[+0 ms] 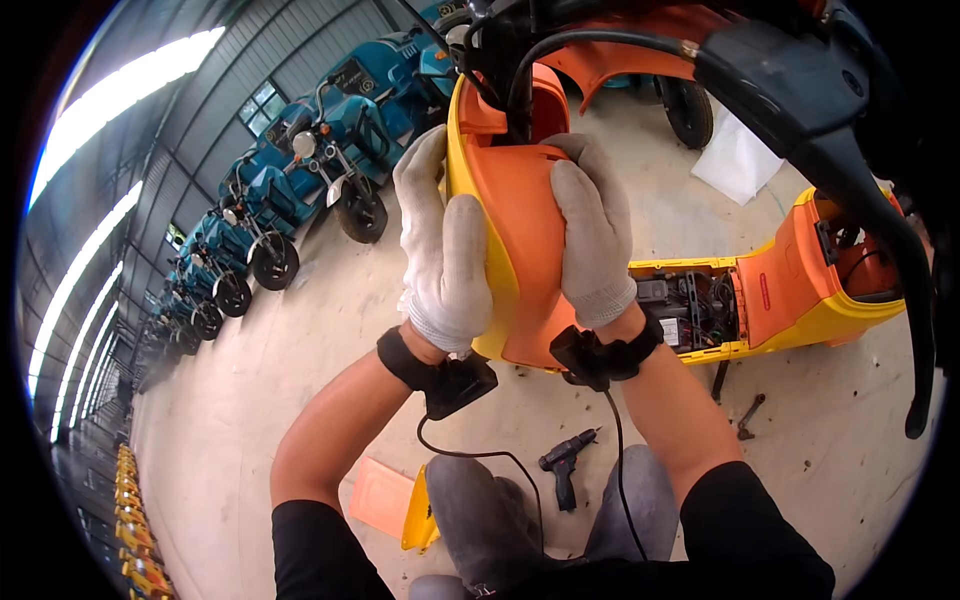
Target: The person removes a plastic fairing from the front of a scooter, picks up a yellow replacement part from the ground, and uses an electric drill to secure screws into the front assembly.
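An orange front panel (515,220) with a yellow border stands upright at the front of an electric scooter. My left hand (443,250), in a white knit glove, wraps the panel's yellow left edge. On the opposite side, my gloved right hand (595,230) is pressed along the orange edge, its fingers curled over the upper part. The panel sits between both hands, below the dark steering stem (519,110). Its far face and some fingertips are hidden.
A black brake lever (880,250) reaches down at the right. Behind it lies the scooter's open floor section (690,305). A cordless drill (566,465), a wrench (750,416) and an orange panel (382,495) lie on the floor. Teal three-wheelers (340,150) line the left.
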Available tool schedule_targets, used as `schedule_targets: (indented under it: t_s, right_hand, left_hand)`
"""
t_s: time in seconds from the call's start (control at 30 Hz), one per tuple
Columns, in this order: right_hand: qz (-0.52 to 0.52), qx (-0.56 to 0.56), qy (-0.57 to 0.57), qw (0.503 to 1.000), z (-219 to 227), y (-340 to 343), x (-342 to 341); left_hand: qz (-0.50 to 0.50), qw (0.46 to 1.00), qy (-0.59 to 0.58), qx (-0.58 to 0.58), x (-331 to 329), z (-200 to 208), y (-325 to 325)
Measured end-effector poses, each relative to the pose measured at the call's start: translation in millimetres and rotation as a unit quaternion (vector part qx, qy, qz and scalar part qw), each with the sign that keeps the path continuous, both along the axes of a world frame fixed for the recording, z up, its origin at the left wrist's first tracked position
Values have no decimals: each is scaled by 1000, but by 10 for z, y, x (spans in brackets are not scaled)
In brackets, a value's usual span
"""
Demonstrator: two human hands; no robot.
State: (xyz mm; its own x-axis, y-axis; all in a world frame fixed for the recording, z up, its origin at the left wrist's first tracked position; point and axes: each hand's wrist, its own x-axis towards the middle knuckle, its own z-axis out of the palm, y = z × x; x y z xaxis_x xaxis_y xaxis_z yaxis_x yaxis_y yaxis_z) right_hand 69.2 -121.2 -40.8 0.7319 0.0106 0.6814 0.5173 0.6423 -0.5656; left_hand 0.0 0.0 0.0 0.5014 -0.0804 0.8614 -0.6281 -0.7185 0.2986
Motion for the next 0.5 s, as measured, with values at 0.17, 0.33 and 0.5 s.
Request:
schedule_targets:
  t_s: [0.17, 0.33, 0.5]
  right_hand:
    - [-21, 32, 4, 999, 24, 25, -84]
    - [-21, 22, 4, 1000, 7, -31, -67]
    - [-12, 49, 9, 999, -19, 4, -88]
  left_hand:
    - [-13, 999, -13, -30, 80, -106, 82]
    - [-24, 998, -9, -63, 93, -120, 4]
    - [-39, 989, -19, -144, 86, -183, 4]
